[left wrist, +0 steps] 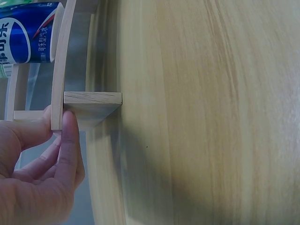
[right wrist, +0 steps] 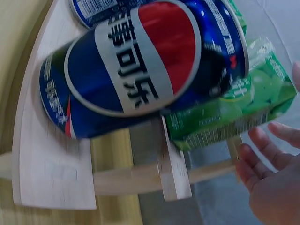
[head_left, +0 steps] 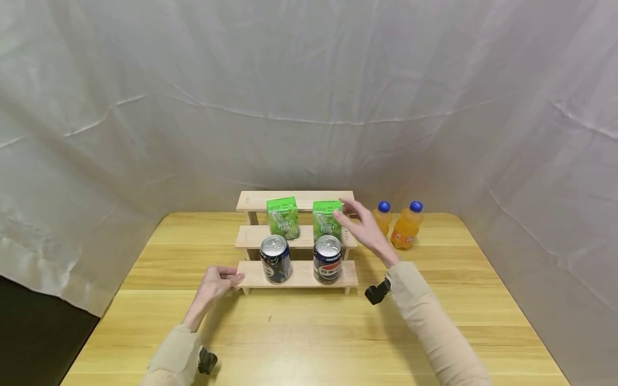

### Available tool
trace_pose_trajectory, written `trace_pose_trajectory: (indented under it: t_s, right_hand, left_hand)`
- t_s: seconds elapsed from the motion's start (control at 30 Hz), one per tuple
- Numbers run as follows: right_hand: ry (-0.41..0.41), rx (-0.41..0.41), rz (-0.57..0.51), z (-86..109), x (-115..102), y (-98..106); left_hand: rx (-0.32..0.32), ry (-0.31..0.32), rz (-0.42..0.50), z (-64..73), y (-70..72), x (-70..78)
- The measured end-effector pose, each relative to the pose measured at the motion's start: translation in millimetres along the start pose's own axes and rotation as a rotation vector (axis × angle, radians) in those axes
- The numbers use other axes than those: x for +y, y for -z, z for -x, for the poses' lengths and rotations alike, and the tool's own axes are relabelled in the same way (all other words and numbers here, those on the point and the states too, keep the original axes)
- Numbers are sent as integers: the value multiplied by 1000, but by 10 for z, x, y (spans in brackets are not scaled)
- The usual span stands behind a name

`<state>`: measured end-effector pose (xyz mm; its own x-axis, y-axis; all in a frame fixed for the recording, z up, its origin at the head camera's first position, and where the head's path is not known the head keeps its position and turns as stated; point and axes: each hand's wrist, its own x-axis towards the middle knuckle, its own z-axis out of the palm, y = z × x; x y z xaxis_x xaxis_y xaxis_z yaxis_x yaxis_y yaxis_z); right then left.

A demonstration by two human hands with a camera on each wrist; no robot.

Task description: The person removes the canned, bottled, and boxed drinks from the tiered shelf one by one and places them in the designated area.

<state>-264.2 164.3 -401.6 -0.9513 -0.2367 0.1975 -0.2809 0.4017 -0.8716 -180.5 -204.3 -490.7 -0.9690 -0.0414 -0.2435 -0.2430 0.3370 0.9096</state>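
Observation:
A three-tier wooden rack [head_left: 296, 273] stands on the table. My left hand [head_left: 219, 281] pinches the left end of its lowest shelf between thumb and fingers; in the left wrist view the hand [left wrist: 47, 173] has the board edge between them. My right hand [head_left: 362, 222] is beside the right green juice box [head_left: 327, 222] on the middle shelf, thumb by its front, fingers loosely bent. The right wrist view shows the fingers [right wrist: 262, 164] close to the box; contact is unclear. Another green juice box [head_left: 283, 219] stands left on that shelf.
On the lowest shelf are two dark blue cola cans, left [head_left: 276, 262] and right [head_left: 328, 262]. Right of the rack stand two orange drink bottles, one [head_left: 407, 228] in plain sight, the other [head_left: 382, 219] partly behind my right hand. A grey curtain [head_left: 309, 107] hangs behind the table.

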Motion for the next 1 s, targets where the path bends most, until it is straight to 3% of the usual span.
trace_pose_trajectory:
  t_s: [0.27, 0.47, 0.77, 1.0]
  right_hand:
    - [-78, -20, -30, -6, -42, -97]
    - [-89, 0, -84, 26, -87, -141]
    - [-73, 127, -107, 53, -112, -151]
    - [-46, 233, -203, 198, -45, 40]
  left_hand:
    - [0, -10, 6, -1, -4, -14]
    - [-8, -14, 7, 4, 2, -12]
    - [-18, -10, 0, 4, 25, 0]
    - [-23, -2, 3, -8, 15, 3]
